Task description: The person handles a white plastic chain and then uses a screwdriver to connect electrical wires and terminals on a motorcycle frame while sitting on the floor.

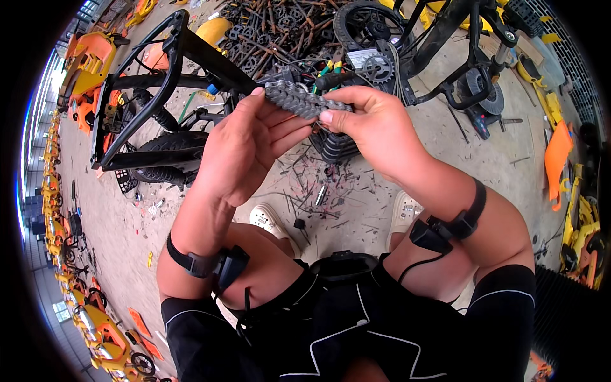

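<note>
Both of my hands hold a dark grey roller chain (293, 99), folded into several side-by-side strands, up in front of me. Under its left part lies my left hand (242, 140), palm up, fingers beneath the strands and thumb at the left end. My right hand (375, 124) pinches the right end between thumb and fingers. Just behind the chain are tools with green and yellow handles (330, 67), partly covered by it. Below the right hand, a dark coiled or stacked part (337, 148) is partly hidden.
A black tubular frame (181, 48) stands at left beside a tyre (172, 149). Far ahead is a heap of rusty metal parts (273, 32). Another frame with a chainring (377, 69) and wheel (375, 28) lies right. Metal scraps and a small silver rod (321, 194) litter the floor.
</note>
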`<action>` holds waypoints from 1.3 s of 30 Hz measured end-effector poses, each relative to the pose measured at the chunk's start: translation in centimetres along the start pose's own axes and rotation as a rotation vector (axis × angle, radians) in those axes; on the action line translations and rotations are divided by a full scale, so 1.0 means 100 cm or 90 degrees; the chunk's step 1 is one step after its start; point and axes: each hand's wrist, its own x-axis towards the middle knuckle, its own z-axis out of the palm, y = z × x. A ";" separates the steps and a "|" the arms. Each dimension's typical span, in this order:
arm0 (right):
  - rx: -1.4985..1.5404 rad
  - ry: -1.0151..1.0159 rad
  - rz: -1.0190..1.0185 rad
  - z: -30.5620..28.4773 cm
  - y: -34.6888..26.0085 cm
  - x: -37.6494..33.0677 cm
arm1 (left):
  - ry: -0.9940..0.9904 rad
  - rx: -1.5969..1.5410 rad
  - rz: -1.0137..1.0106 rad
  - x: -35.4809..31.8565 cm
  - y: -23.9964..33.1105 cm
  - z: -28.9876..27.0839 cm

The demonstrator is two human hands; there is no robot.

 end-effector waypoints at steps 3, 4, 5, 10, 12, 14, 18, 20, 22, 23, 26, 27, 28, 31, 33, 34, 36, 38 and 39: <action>0.061 0.036 -0.008 0.006 0.000 -0.001 | 0.022 -0.004 0.008 0.002 -0.003 0.001; 0.072 0.037 0.006 0.008 -0.003 -0.001 | 0.035 0.000 0.013 0.002 -0.004 0.001; 0.083 0.038 0.020 0.010 -0.005 -0.001 | 0.048 0.005 0.019 0.002 -0.003 0.000; 0.091 0.032 0.048 0.009 -0.002 0.000 | 0.054 0.002 -0.010 0.002 -0.003 0.000; 0.087 0.023 0.048 0.008 0.000 -0.001 | 0.056 0.014 -0.022 0.001 -0.002 0.002; 0.084 0.008 0.044 0.007 0.003 0.000 | 0.057 0.027 -0.031 0.000 0.000 0.004; 0.045 -0.002 0.003 0.007 0.005 -0.001 | 0.070 0.021 -0.047 0.001 -0.003 -0.001; 0.032 0.003 -0.009 0.009 0.003 -0.002 | 0.078 0.014 -0.044 0.001 -0.003 0.000; 0.021 0.009 -0.027 0.010 0.006 -0.002 | 0.077 0.010 -0.038 0.002 -0.004 0.000; 0.016 0.012 -0.036 0.010 0.009 -0.001 | 0.077 0.008 -0.035 0.002 -0.004 0.000; -0.079 -0.011 -0.042 0.004 0.017 0.002 | 0.045 0.016 -0.017 0.001 -0.003 0.003; -0.095 -0.012 -0.041 0.003 0.017 0.002 | 0.047 0.019 -0.017 0.001 -0.003 0.003; -0.111 -0.013 -0.040 0.003 0.017 0.002 | 0.050 0.022 -0.017 0.000 -0.003 0.002; -0.123 -0.017 -0.070 0.004 0.015 0.001 | 0.063 0.036 -0.025 0.000 -0.004 0.001; -0.114 -0.014 -0.087 0.005 0.015 0.000 | 0.069 0.044 -0.035 0.000 -0.005 0.001; -0.107 -0.011 -0.088 0.005 0.014 0.001 | 0.071 0.046 -0.042 0.000 -0.004 0.001; -0.097 -0.016 -0.094 0.005 0.015 0.001 | 0.069 0.044 -0.054 -0.001 -0.004 0.002; -0.093 -0.035 -0.104 0.003 0.015 0.002 | 0.064 0.038 -0.066 -0.002 -0.004 0.003; -0.112 -0.031 -0.112 0.004 0.014 0.002 | 0.067 0.035 -0.057 -0.002 -0.004 0.003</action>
